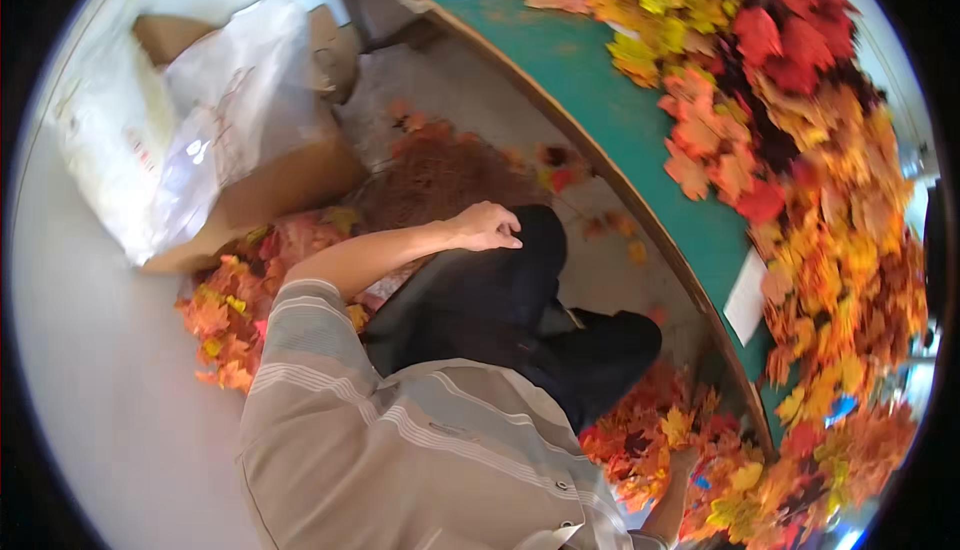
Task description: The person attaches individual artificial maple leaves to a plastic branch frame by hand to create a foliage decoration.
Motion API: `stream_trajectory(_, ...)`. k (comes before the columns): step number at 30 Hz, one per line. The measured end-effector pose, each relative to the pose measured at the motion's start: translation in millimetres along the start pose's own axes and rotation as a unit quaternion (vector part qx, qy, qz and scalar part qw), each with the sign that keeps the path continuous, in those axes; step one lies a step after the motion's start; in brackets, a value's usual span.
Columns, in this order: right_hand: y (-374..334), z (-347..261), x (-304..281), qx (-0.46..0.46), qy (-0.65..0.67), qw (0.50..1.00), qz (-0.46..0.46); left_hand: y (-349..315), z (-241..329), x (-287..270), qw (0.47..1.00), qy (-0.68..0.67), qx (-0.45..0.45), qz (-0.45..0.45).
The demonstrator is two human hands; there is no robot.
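My left hand (pixel 485 227) rests on my dark-trousered knee (pixel 538 250). Its fingers are loosely bent, with a gap between thumb and forefinger, and nothing shows in them. Low on the right, my right hand (pixel 682 465) reaches among orange and red artificial maple leaves (pixel 640 440) by the table edge. Its fingers are blurred and mixed in with the leaves, so I cannot make out whether they hold anything. A small blue piece (pixel 702 483) shows beside that hand.
A green-topped table (pixel 590 80) curves along the right, heaped with artificial maple leaves (pixel 820 280) in red, orange and yellow. White paper (pixel 745 298) lies on it. A cardboard box (pixel 290 185) lined with plastic (pixel 235 80) stands left. More leaves (pixel 235 300) pile beside my left arm.
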State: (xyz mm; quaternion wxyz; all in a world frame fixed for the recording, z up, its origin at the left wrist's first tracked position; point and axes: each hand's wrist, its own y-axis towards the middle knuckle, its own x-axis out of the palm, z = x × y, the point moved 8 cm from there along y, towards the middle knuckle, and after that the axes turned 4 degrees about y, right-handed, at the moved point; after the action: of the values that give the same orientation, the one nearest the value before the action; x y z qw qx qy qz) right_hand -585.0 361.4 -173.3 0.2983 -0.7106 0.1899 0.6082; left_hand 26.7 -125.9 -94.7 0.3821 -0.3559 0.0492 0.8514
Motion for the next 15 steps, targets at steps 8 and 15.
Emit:
stream_trajectory(8, 97, -182, -2, -0.169, 0.281, 0.94, -0.091, -187, -47, -131, 0.981, 0.043, -0.102, 0.161)
stream_trajectory(15, 118, -284, -30, -0.215, 0.256, 0.938, -0.087, -399, -95, -283, 0.637, 0.282, -0.369, 0.615)
